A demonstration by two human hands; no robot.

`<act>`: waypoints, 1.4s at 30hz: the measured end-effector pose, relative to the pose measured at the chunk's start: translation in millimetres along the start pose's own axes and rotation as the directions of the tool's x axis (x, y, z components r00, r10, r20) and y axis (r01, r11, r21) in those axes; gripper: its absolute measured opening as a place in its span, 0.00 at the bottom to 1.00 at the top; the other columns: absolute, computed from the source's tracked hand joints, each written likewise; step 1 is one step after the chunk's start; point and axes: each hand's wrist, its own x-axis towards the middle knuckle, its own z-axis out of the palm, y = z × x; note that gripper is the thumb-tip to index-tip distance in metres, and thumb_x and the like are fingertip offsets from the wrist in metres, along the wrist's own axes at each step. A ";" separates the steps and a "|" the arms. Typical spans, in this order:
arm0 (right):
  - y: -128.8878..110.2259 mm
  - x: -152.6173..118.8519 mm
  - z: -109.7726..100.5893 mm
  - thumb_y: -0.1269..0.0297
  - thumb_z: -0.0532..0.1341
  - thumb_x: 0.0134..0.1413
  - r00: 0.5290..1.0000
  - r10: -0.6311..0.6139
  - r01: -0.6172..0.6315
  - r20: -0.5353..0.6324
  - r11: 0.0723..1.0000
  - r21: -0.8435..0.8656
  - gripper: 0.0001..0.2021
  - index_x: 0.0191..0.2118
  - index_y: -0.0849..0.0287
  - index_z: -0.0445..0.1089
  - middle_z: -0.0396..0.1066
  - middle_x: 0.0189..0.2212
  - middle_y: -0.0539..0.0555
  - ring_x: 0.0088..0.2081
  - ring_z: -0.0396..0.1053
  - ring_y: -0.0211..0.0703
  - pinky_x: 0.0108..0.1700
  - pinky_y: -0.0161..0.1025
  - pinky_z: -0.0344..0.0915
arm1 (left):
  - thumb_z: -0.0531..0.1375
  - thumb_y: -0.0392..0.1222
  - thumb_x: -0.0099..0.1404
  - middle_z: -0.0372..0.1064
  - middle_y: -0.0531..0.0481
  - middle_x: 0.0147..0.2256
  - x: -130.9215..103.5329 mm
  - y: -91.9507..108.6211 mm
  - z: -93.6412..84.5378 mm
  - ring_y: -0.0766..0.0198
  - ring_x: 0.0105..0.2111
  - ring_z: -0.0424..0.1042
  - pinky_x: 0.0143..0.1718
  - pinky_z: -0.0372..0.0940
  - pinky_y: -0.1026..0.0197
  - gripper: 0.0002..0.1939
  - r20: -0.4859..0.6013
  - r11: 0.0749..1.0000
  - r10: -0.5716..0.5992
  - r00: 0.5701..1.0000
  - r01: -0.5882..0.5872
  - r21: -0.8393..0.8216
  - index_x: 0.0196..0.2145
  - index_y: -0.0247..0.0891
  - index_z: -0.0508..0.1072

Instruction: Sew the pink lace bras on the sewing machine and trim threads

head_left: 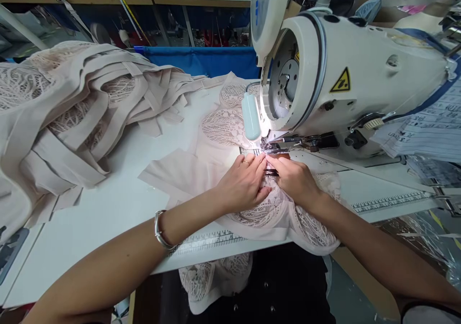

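A pale pink lace bra (257, 220) lies under the needle area of a white sewing machine (363, 69), its cups spread toward the table's front edge. My left hand (243, 182), fingers close together and thumb apart, presses the fabric just in front of the presser foot (265, 146). Beside it, my right hand (297, 180) pinches the fabric, its fingertips almost meeting the left ones. Small dark metal parts (271, 172) show between the hands; their kind is unclear. More lace cups (223, 127) lie behind the foot. The fingertips partly hide the fabric edge.
A large heap of similar lace pieces with plain bands (86, 103) covers the table's left side. A small lamp (250, 116) hangs by the needle. Measuring tape (392, 202) runs along the front edge. Lace fabric (216, 276) lies over my lap. Behind is a blue cloth bin (201, 60).
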 end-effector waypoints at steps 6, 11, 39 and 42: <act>-0.4 3.4 1.0 0.77 0.52 0.62 0.997 0.033 -0.032 0.071 0.999 -0.003 0.22 0.57 0.68 0.74 0.77 0.31 0.57 0.31 0.73 0.46 0.34 0.38 0.67 | 0.50 0.55 0.74 0.63 0.32 0.63 -0.8 0.2 -1.4 0.42 0.59 0.63 0.60 0.54 0.44 0.33 -0.023 1.000 -0.021 1.000 0.021 0.023 0.63 0.24 0.64; -0.2 4.7 0.7 0.77 0.52 0.62 0.997 0.035 -0.036 0.068 0.999 0.002 0.21 0.56 0.68 0.75 0.77 0.32 0.58 0.33 0.74 0.46 0.36 0.37 0.68 | 0.49 0.56 0.74 0.62 0.30 0.64 0.7 -0.3 -1.8 0.41 0.59 0.63 0.60 0.54 0.41 0.33 -0.001 0.999 -0.030 1.000 0.030 0.034 0.63 0.24 0.64; 10.1 10.1 -12.9 0.78 0.56 0.56 0.988 0.113 -0.140 0.107 0.944 0.298 0.18 0.49 0.59 0.73 0.75 0.44 0.57 0.38 0.73 0.44 0.37 0.36 0.65 | 0.48 0.33 0.76 0.69 0.32 0.59 -3.6 5.2 -9.6 0.40 0.63 0.65 0.60 0.64 0.40 0.20 0.041 0.977 0.202 0.979 -0.204 0.064 0.61 0.27 0.67; 10.6 8.9 -12.7 0.77 0.55 0.57 0.993 0.066 -0.089 0.096 0.959 0.269 0.18 0.50 0.58 0.74 0.75 0.45 0.57 0.38 0.73 0.44 0.38 0.36 0.66 | 0.49 0.31 0.75 0.68 0.35 0.60 -3.3 -3.8 -11.8 0.41 0.65 0.63 0.60 0.64 0.38 0.19 0.057 0.984 0.178 0.982 -0.178 -0.009 0.59 0.31 0.69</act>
